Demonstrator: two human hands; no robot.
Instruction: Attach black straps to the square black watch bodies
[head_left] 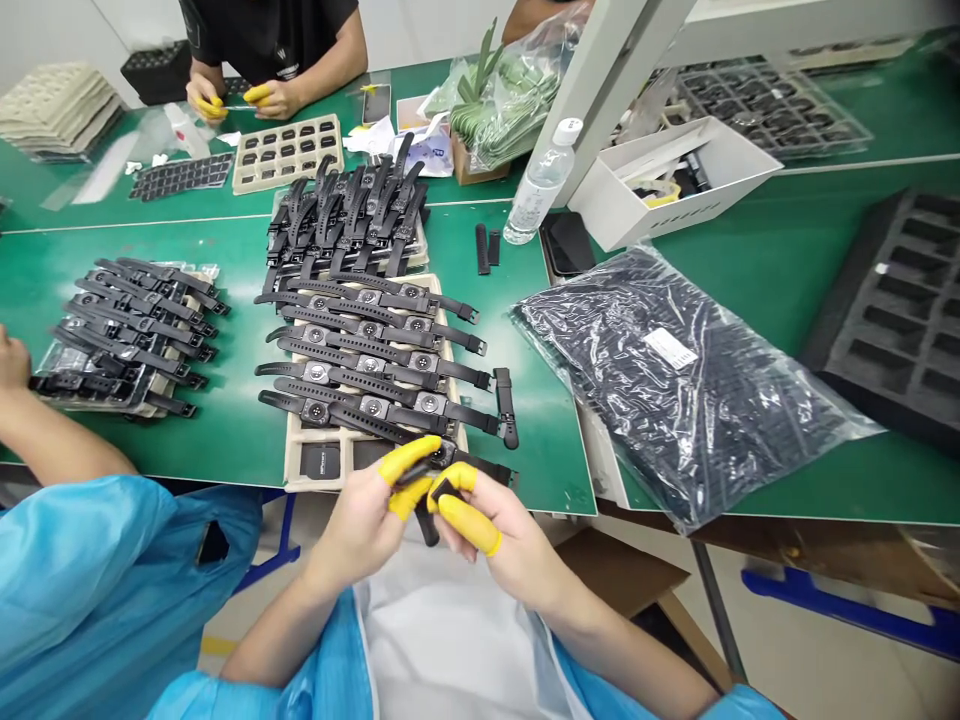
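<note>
My left hand [358,520], with yellow finger cots on thumb and forefinger, is closed on a black watch strap [427,528] in front of my apron. Facing it, my right hand [510,535] pinches a small dark watch case [445,490] between cotted fingers. The fingers hide where strap and case meet. Just beyond lies a cream tray [291,470] with rows of strapped smartwatches [370,365], backs up. In its front row a strapless dark watch [320,460] sits in a compartment. A loose strap piece [505,405] lies right of the tray.
Stacked watches [345,215] stand behind the tray, another pile [135,335] at left. A plastic bag of straps [675,370], water bottle [541,185] and white box [675,190] occupy the right. A co-worker's hands [277,100] are across the table; a person's blue sleeve [90,560] is at left.
</note>
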